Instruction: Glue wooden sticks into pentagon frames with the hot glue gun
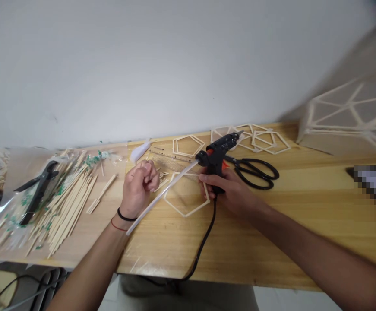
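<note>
My right hand point(225, 188) grips a black hot glue gun point(219, 155) by its handle, the nozzle pointing up and to the right. A long clear glue stick point(163, 196) sticks out of its back end, slanting down past my left wrist. My left hand point(140, 183) is curled into a fist left of the gun; its palm side is hidden, and I cannot make out anything in it. Between my hands lies a pentagon of thin wooden sticks point(185, 215), its right side partly behind my right fingers. Black-handled scissors point(259, 172) lie just beyond my right hand.
Wooden sticks point(73, 207) and a black cutter tool point(42, 190) lie on plastic at left. More pentagon frames point(188, 144) rest near the wall. A stick-framed panelled structure point(352, 116) stands at right. The gun's black cord point(203, 242) runs over the table's front edge.
</note>
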Available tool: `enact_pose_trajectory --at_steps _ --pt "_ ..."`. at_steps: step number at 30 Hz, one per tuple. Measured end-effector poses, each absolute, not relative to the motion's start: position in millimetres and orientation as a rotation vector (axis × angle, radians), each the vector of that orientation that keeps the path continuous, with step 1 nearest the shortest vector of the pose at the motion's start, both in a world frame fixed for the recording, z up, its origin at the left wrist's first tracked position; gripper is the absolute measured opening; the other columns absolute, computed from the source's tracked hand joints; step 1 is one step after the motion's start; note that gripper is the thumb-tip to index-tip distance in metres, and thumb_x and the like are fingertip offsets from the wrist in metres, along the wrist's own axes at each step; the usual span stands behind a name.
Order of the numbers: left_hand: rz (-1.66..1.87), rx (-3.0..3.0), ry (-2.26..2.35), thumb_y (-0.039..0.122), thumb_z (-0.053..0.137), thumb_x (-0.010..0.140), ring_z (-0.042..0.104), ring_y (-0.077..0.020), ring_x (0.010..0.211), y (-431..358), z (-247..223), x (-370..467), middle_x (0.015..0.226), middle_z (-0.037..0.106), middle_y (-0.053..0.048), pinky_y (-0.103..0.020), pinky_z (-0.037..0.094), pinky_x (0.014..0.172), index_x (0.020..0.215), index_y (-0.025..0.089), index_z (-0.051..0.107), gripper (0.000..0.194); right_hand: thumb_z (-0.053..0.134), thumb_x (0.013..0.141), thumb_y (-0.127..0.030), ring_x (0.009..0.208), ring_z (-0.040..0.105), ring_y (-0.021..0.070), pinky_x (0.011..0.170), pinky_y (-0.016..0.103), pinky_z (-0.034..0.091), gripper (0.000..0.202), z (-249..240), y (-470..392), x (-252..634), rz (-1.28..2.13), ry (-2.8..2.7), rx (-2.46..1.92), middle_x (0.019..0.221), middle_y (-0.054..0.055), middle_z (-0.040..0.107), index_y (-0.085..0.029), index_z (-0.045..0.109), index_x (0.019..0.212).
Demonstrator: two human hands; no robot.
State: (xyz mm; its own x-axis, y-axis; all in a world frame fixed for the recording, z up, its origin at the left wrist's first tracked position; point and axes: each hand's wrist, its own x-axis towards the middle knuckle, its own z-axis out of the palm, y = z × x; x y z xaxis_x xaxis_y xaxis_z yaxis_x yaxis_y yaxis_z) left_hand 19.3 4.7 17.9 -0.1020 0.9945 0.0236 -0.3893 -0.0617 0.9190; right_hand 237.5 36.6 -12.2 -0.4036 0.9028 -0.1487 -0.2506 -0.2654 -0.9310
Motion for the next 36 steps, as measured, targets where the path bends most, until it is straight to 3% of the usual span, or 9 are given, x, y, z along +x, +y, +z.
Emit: enact_pose_trajectory --at_steps 6,23,31,36 --pt "1.448 0.881 0.92 0.03 0.079 0.081 0.035 -0.0036 0.047 3.6 20.6 19.3 0.066 0.036 0.006 -0.021 0.025 0.045 0.062 0.019 0.032 0.052 0.082 0.078 -0.034 0.045 0.047 0.0104 0.046 0.025 0.033 0.022 -16.1 37.1 238.6 1.793 -1.13 -0.915 0.051 -0.004 0.056 -0.02 0.065 0.077" --pt "1.533 0.923 0.878 0.012 0.079 0.07 0.034 -0.0024 0.047 2.7 19.9 18.6 0.063 0.038 0.006 -0.021 0.024 0.047 0.059 0.016 0.03 0.05 0.083 0.076 -0.036 0.045 0.046 0.0111 0.047 0.027 0.033 0.024 -13.6 37.4 237.4 1.785 -1.132 -0.94 0.051 -0.005 0.055 -0.021 0.064 0.076" --pt "1.472 0.988 0.96 0.034 0.084 0.08 0.03 -0.0038 0.047 1.7 20.0 19.5 0.059 0.032 0.007 -0.022 0.022 0.047 0.058 0.019 0.03 0.061 0.082 0.077 -0.035 0.046 0.048 0.0114 0.048 0.027 0.035 0.022 -12.4 37.1 237.5 1.787 -1.126 -0.946 0.051 -0.004 0.057 -0.021 0.065 0.076" --pt "1.443 1.032 1.035 0.039 0.079 0.082 0.033 -0.0063 0.048 1.3 19.6 18.8 0.054 0.031 0.005 -0.026 0.024 0.049 0.051 0.019 0.035 0.058 0.082 0.075 -0.035 0.045 0.046 0.0118 0.046 0.028 0.034 0.023 -11.6 36.3 237.3 1.775 -1.134 -0.947 0.051 -0.004 0.057 -0.021 0.064 0.075"
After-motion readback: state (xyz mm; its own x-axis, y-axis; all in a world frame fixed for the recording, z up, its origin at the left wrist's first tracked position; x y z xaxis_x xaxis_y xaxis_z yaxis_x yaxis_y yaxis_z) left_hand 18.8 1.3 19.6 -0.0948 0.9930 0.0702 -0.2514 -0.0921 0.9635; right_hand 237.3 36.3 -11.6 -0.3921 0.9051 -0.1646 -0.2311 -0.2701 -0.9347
